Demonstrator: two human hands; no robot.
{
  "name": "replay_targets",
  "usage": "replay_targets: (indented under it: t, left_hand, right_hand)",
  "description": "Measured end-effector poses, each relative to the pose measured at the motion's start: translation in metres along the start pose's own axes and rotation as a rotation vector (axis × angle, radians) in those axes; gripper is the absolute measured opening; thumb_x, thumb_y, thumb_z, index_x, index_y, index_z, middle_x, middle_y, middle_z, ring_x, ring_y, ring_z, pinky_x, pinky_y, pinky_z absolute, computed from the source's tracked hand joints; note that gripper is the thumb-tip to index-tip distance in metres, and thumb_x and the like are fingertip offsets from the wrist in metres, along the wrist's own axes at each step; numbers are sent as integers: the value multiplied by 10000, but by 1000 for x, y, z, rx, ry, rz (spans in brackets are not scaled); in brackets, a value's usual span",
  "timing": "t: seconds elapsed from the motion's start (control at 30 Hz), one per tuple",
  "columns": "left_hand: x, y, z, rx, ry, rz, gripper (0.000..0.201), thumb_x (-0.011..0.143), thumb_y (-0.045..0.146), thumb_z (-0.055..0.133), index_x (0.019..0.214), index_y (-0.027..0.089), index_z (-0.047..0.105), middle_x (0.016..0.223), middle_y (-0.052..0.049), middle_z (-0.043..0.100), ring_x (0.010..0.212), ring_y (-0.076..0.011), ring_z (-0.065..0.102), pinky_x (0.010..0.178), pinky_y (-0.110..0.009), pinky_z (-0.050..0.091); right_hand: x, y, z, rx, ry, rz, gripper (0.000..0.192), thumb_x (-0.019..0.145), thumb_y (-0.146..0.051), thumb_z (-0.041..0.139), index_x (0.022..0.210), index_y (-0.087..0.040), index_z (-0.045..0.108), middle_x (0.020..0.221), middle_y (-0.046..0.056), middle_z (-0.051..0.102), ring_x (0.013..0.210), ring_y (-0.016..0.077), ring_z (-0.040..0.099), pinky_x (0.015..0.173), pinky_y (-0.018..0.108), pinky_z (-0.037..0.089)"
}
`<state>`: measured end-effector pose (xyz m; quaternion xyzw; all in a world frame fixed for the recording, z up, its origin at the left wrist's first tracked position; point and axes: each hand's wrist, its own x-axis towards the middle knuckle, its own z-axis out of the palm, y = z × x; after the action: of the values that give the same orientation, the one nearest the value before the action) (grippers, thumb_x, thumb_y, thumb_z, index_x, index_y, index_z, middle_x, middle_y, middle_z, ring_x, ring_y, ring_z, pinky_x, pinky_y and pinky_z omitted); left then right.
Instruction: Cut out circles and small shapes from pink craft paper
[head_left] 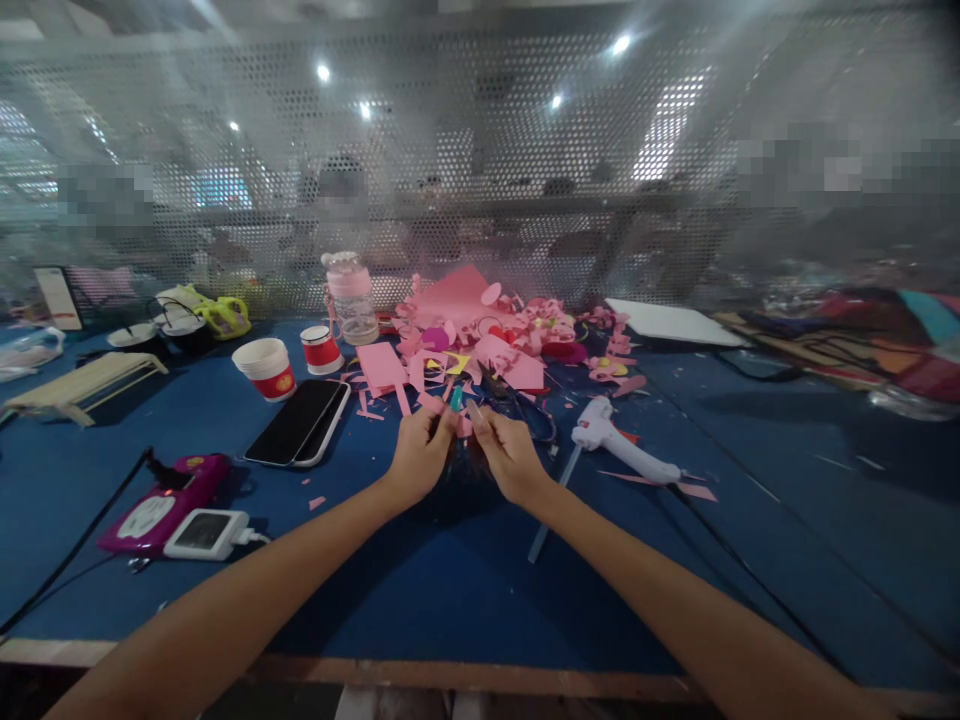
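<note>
Just in front of the paper heap, my left hand point(420, 450) is closed in a pinch. My right hand point(511, 458) faces it, also pinched, with a narrow gap between the two. A small piece of pink paper point(464, 428) shows at the fingertips; the fingers hide most of its shape. A teal tip point(456, 398) stands up at my left thumb, and I cannot tell if it is a nail or a separate piece. Dark-handled scissors point(536, 412) lie behind my right hand. To the right rests a white hot glue gun point(622, 448) with a clear glue stick point(553, 510).
Pink paper scraps point(480, 320) are heaped behind the hands, against a perforated screen point(480, 150). On the left are a phone point(300, 425), paper cups point(266, 368), a bottle point(351, 300), a purple power strip point(169, 505) and a small wooden rack point(90, 385). A white board point(671, 322) lies at right.
</note>
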<state>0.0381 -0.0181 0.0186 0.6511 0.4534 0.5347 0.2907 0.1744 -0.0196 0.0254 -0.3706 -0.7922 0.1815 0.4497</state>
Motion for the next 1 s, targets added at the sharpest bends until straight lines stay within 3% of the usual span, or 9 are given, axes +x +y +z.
replay_targets:
  t: [0.13,0.4,0.77,1.0]
  left_hand:
    - [1,1,-1,62,18,22,331,824,339,419,550,156,443,461,44,416,420,-63,364,427,-202,276]
    - [-1,0,-1,-24,-2,-24,331,845,395,392,624,160,461,468,55,395,412,-58,365,423,-194,283]
    - [2,-1,1,-235,-51,-155,415,810,477,414,544,160,448,400,45,438,347,-61,390,367,-198,287]
    - [-1,4,1,-244,-12,-109,346,809,461,438,618,174,462,423,48,447,348,-68,398,357,-199,294]
  right_hand:
    - [0,-3,7,64,32,93,358,892,-378,318,590,-190,360,486,-44,357,436,87,382,452,216,287]
    - [2,-8,5,162,52,198,370,870,-403,369,570,-187,379,486,-34,404,466,91,402,441,205,301]
    - [1,-8,6,163,77,151,334,881,-381,360,606,-193,385,489,-34,406,453,101,407,443,218,312]
    - [1,-8,5,124,114,140,337,883,-373,350,596,-196,351,496,-46,343,443,91,347,451,222,289]
